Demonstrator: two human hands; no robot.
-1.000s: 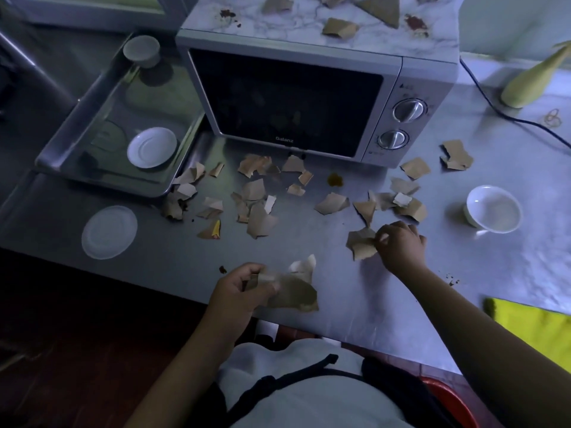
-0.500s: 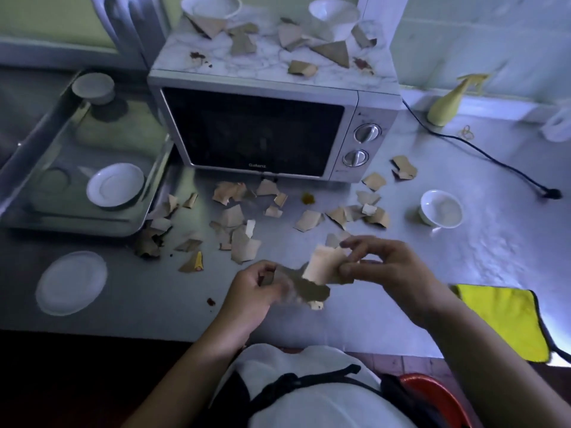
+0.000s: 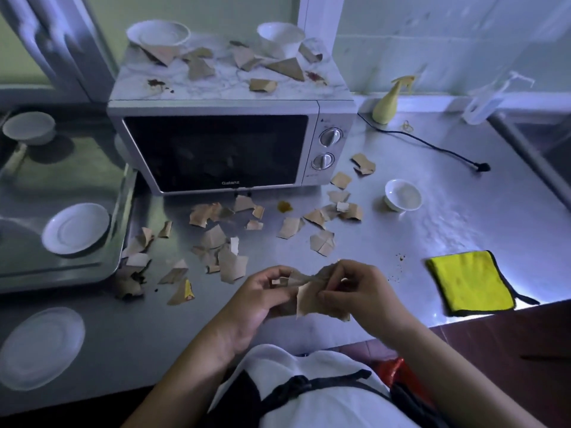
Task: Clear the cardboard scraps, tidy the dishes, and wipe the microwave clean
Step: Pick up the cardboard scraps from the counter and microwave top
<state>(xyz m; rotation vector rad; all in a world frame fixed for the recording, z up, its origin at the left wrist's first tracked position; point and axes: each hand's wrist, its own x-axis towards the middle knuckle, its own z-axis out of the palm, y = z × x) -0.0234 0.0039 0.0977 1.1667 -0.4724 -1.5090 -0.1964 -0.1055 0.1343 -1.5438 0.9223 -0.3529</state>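
Left hand [image 3: 258, 296] and right hand [image 3: 360, 293], fingers [image 3: 343, 271] curled, pinch torn brown cardboard scraps [image 3: 305, 296] before the silver microwave [image 3: 216, 151]. Judged light, stiff-edged, non-fragile; bunch firmly mid-stack.

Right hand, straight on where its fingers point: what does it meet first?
The right hand points left, so first the scraps it pinches, then the left hand, seemingly at the same height.

White top [image 3: 321, 412], black straps [image 3: 333, 381] — bare forearms [image 3: 185, 372]

Steel counter [image 3: 463, 230] bears microwave [image 3: 231, 149], scraps [image 3: 228, 264] (scattered), cloth [image 3: 469, 282], cup [image 3: 402, 195].
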